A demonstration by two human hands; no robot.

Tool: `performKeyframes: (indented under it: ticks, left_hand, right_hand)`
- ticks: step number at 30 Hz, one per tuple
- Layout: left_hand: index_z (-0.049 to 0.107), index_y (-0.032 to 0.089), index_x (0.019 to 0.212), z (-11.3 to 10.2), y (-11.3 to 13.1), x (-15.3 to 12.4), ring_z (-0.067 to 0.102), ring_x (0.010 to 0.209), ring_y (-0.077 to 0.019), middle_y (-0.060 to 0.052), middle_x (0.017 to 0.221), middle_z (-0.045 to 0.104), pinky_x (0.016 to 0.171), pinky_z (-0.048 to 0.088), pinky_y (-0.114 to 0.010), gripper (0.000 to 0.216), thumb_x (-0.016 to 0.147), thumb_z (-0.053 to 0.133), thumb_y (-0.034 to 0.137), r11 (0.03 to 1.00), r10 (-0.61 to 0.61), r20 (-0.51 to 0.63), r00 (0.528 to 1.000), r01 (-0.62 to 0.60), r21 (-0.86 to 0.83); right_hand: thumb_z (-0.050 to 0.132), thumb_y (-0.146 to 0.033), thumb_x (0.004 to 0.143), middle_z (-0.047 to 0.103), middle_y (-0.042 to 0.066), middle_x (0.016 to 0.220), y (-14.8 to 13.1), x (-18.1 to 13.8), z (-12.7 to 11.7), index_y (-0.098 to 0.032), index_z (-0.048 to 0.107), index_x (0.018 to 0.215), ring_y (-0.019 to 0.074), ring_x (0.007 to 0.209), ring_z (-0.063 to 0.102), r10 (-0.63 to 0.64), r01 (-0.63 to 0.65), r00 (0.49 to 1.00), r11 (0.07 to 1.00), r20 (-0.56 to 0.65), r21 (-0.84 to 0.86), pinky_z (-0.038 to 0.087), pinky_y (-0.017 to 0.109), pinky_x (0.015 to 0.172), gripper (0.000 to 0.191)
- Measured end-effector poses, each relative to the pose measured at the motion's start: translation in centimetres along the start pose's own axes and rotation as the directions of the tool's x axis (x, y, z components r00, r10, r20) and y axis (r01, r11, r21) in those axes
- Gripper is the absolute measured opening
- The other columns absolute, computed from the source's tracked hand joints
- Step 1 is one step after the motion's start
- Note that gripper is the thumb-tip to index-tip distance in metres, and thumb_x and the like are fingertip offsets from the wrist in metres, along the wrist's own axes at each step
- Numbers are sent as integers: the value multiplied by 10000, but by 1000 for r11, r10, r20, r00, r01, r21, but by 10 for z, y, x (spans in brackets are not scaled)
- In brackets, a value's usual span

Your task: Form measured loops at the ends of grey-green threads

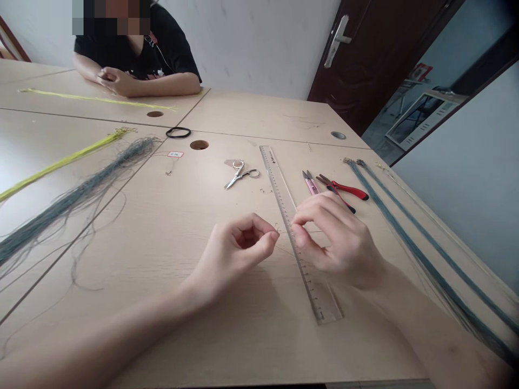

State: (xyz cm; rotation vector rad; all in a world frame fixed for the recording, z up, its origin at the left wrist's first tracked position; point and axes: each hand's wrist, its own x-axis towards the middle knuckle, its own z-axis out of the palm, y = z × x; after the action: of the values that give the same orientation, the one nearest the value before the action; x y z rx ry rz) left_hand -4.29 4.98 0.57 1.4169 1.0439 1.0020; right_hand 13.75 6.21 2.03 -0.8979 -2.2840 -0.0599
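Note:
My left hand (239, 246) is closed in a pinch on a tiny hook (277, 228), which sticks up past the fingertips. A fine line (288, 232) runs faintly from there toward my right hand (336, 235). The right thumb and index finger are pinched together, apparently on that line, though the contact is too small to see well. A clear plastic ruler (314, 294) lies on the table between the hands, its middle partly under the right fingers. Just beyond the right hand are pink thread snips (311, 182) and red-and-black pliers (346, 190).
Silver scissors (239, 175) lie beyond my left hand. Grey-green line bundles (81, 194) (401, 227) and a yellow bundle (60, 160) flank the work area. A black ring (178, 132), a tape roll (338, 135) and a small label (175, 154) lie farther back. A person (138, 65) sits opposite.

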Motion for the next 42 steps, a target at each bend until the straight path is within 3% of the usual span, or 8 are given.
performKeyframes:
  ticks: [13, 23, 27, 32, 35, 37, 39, 42]
  left_hand:
    - [559, 159, 654, -35, 9, 34, 324, 447, -58, 55, 488, 338, 434, 295, -185, 115, 764, 559, 125, 900, 64, -455, 888, -248, -357]
    - [536, 172, 690, -15, -3, 13, 325, 461, -63, 61, 469, 365, 467, 260, -211, 144, 824, 567, 215, 969, 10, -205, 979, -60, -240]
    - [566, 159, 700, -19, 0, 19, 331, 453, -64, 54, 462, 389, 454, 250, -217, 113, 811, 571, 179, 958, 62, -259, 964, -131, -256]
    - [533, 147, 671, -63, 23, 44, 292, 429, -47, 69, 445, 353, 432, 240, -202, 174, 774, 498, 12, 843, 224, -598, 770, -460, -277]
    - [458, 145, 646, -103, 37, 53, 251, 451, -25, 60, 529, 291, 430, 203, -191, 211, 806, 451, 7, 741, 194, -852, 486, -642, -197]
    - [428, 150, 665, -121, 40, 55, 219, 447, -29, 53, 560, 255, 427, 182, -206, 209, 826, 415, 18, 716, 138, -915, 379, -677, -171]
    - [403, 158, 674, -123, 38, 56, 197, 442, -34, 55, 559, 240, 430, 177, -216, 217, 831, 395, 9, 732, 119, -913, 390, -656, -185]
    - [412, 163, 651, -102, 27, 56, 222, 426, -37, 68, 502, 256, 441, 203, -215, 240, 822, 424, -5, 784, 152, -848, 508, -584, -209]
  right_hand:
    - [452, -197, 870, 621, 79, 871, 30, -4, 0, -177, 601, 830, 246, 929, 558, 349, -297, 899, 930, 265, -217, 457, 408, 811, 156]
    - [448, -235, 884, 626, 80, 885, 38, -5, -1, -180, 636, 861, 234, 892, 589, 446, -386, 856, 888, 263, -248, 470, 387, 758, 197]
    - [452, -219, 886, 627, 80, 847, 28, -4, -1, -168, 651, 814, 231, 873, 593, 409, -352, 853, 909, 323, -223, 473, 391, 778, 218]
    - [457, -230, 896, 617, 78, 886, 7, 1, -15, -163, 646, 865, 205, 876, 592, 351, -303, 850, 936, 393, -179, 488, 363, 790, 203]
    - [458, -223, 899, 625, 52, 792, -14, -4, -19, -181, 649, 761, 170, 752, 605, 290, -256, 831, 957, 475, -136, 516, 313, 696, 239]
    - [469, -209, 887, 647, 73, 829, -36, -17, -15, -170, 662, 812, 187, 743, 611, 256, -221, 834, 967, 488, -131, 529, 334, 693, 211]
    - [469, -214, 877, 653, 134, 964, -60, -34, -8, -125, 665, 939, 251, 846, 611, 183, -128, 872, 981, 454, -149, 531, 400, 755, 224]
    - [453, -216, 862, 637, 199, 1051, -89, -59, 1, -8, 631, 1060, 321, 997, 567, 39, 5, 944, 991, 328, -132, 515, 430, 848, 338]
